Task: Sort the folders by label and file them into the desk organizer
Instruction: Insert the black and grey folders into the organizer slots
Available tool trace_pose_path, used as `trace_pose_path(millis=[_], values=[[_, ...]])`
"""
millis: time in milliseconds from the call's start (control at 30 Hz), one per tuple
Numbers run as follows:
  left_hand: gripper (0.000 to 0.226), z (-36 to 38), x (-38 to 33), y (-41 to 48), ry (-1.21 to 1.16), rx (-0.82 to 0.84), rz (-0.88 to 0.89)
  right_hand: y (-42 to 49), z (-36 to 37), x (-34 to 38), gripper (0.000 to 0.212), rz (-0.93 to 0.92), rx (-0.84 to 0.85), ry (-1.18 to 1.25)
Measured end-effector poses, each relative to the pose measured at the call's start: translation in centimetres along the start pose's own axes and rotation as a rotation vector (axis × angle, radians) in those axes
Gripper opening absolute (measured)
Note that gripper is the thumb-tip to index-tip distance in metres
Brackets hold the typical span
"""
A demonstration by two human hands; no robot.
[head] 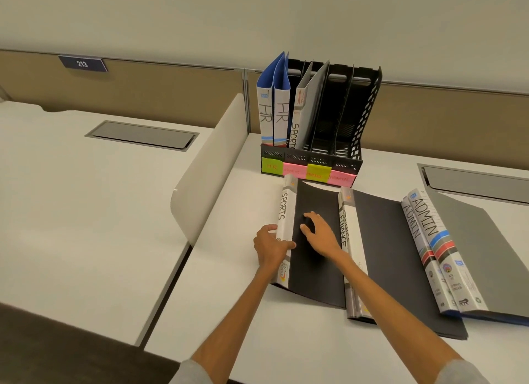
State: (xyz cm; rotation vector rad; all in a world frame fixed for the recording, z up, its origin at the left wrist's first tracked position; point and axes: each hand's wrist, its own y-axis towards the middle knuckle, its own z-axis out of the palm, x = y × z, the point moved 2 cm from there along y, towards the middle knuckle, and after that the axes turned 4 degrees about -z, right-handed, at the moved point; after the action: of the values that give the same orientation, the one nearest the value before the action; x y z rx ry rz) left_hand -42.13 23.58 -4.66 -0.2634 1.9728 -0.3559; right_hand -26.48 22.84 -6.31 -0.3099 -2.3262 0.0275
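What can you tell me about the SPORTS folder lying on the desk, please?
The SPORTS folder lies on the desk just before the desk organizer, leftmost of the folders there. It has a matte black cover, slightly bowed, and a white-grey spine handwritten SPORTS, with an orange logo near its end. The left hand grips the spine; the right hand rests on the cover. Its right edge reaches the FINANCE folder.

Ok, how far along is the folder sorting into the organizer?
Done: two HR folders and one SPORTS folder stand in the organizer, first two slots. In hand: the left hand grips the spine of a second SPORTS folder on the desk, and the right hand rests on its cover. Left: the FINANCE folders and two ADMIN folders lie unfiled.
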Motion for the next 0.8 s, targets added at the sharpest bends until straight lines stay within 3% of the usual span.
trace_pose_path(millis=[167,367,567,800], values=[[0.061,-0.9,-3.8,-0.8,-0.044,0.003,0.161,1.6,-4.1,2.2,0.044,-0.088,-0.039,0.006],[0.056,-2.2,-8.8,-2.7,-0.075,0.014,0.236,3.6,-9.1,5.0,0.041,-0.148,-0.140,0.113],[0.058,-4.2,-11.7,-6.0,-0.142,-0.017,0.359,4.8,-13.8,9.3,0.048,-0.220,-0.255,0.262],[0.055,-6.0,-14.2,-9.1,-0.246,-0.051,0.495,5.1,-19.9,16.0,0.055,-0.299,-0.262,0.418]])
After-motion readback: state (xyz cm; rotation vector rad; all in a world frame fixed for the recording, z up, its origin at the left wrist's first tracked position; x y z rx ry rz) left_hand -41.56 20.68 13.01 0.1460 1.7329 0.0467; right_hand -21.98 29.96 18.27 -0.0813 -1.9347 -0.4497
